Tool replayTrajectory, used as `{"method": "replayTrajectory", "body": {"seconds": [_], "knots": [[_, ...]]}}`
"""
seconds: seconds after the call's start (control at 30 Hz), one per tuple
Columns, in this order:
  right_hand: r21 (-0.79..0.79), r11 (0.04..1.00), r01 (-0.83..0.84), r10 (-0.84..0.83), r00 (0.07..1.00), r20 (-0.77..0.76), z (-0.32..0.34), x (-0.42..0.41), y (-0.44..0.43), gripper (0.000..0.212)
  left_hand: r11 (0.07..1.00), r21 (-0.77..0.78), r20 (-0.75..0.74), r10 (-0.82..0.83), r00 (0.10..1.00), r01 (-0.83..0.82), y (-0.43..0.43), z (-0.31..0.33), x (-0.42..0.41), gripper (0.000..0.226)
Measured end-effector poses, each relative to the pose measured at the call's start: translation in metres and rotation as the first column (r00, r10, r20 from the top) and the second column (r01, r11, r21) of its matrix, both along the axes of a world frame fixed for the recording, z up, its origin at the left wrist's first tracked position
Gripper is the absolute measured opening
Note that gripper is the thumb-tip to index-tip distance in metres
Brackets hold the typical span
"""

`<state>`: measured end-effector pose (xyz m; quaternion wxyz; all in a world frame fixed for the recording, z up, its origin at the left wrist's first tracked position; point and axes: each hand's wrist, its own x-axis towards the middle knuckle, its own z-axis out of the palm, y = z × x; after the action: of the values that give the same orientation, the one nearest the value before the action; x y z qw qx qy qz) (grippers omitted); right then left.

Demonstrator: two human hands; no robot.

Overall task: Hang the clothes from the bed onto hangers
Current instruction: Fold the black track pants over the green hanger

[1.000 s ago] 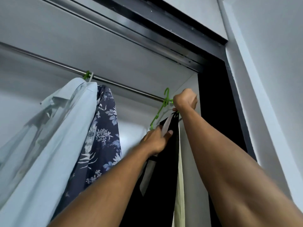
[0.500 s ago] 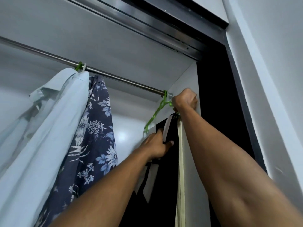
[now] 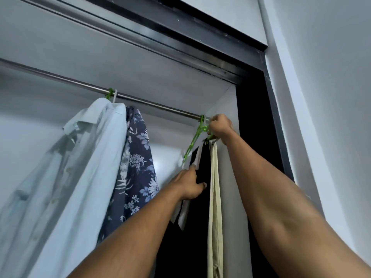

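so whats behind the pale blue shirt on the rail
A navy floral shirt hangs just behind the pale blue shirt on the rail. Only its right side shows; the rest is covered.

The pale blue shirt [image 3: 80, 157] is plain; the navy shirt [image 3: 138, 163] carries a print of white and light-blue flowers and leaves. The green hanger [image 3: 192, 142] is bright lime. The black garment [image 3: 186, 253] shows a white inner strip, the cream garment [image 3: 214, 197] is plain, the rail [image 3: 60, 79] silver
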<state>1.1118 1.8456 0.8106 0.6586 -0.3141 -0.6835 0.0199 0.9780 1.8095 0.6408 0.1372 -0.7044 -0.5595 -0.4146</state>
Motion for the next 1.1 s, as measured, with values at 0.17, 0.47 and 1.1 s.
{"method": "replayTrajectory", "body": {"seconds": [0.17, 0.47, 1.1], "knots": [[0.09, 0.995, 0.054, -0.05, 0.998, -0.045, -0.005, 0.002, -0.004, 0.029, 1.0, 0.017, -0.024, 0.007, 1.0, -0.006, -0.018, 0.002, -0.008, 0.074], [0.17, 0.941, 0.292, -0.275, 0.954, -0.119, -0.074, -0.005, -0.051, 0.035, 0.999, -0.018, 0.107, -0.031, 0.994, 0.034, -0.031, -0.019, -0.015, 0.064], [-0.291, 0.826, 0.483, -0.212, 0.745, 0.633, -0.512, 0.049, -0.127, 0.038, 0.93, -0.365, 0.132, 0.012, 0.991, 0.037, -0.105, -0.327, 0.005, 0.061]]}}
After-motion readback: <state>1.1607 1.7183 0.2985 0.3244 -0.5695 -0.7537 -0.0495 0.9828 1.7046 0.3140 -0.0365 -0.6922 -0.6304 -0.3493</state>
